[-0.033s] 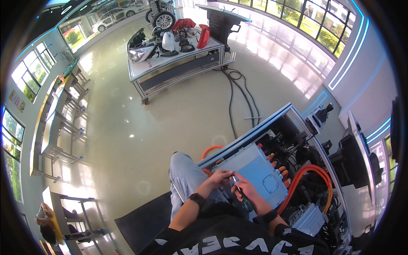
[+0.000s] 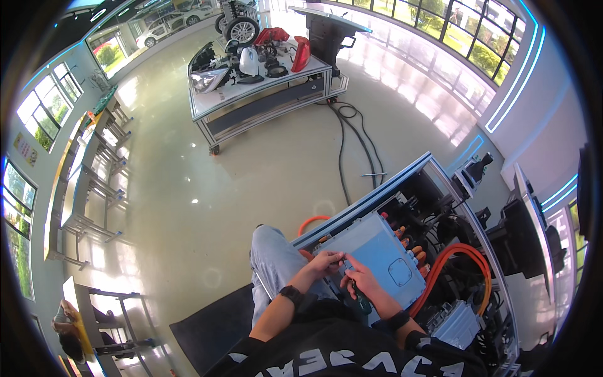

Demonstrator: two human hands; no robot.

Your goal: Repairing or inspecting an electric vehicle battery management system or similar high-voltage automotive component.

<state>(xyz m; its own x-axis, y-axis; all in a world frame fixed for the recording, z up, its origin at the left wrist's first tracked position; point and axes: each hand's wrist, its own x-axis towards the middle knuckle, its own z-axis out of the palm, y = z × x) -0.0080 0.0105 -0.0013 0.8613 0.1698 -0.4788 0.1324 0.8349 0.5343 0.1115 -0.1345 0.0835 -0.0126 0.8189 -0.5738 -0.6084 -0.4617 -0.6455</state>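
My left hand point(image 2: 325, 262) is closed in a pinch above the pale blue metal box point(image 2: 361, 242); whatever its fingertips hold is too small to make out. Close beside it, my right hand point(image 2: 365, 280) is wrapped round a screwdriver point(image 2: 362, 304) with a dark green handle, which sticks out below the palm. The right index finger reaches toward the left fingertips. The tool's tip is hidden or too small to see. A round-cornered plate point(image 2: 399, 272) marks the box lid at its right side.
Orange cables point(image 2: 461, 251) curve out of the box's right side. A metal frame point(image 2: 402, 173) surrounds the box. Ahead, a wheeled table point(image 2: 232, 103) carries car parts. Black cables point(image 2: 358, 138) lie on the floor. At far left, a person point(image 2: 72, 330) is beside a bench.
The screwdriver's shaft, visible between my hands before, is now mostly out of sight. My right index finger has straightened toward the left fingertips. My left hand looks unmoved.
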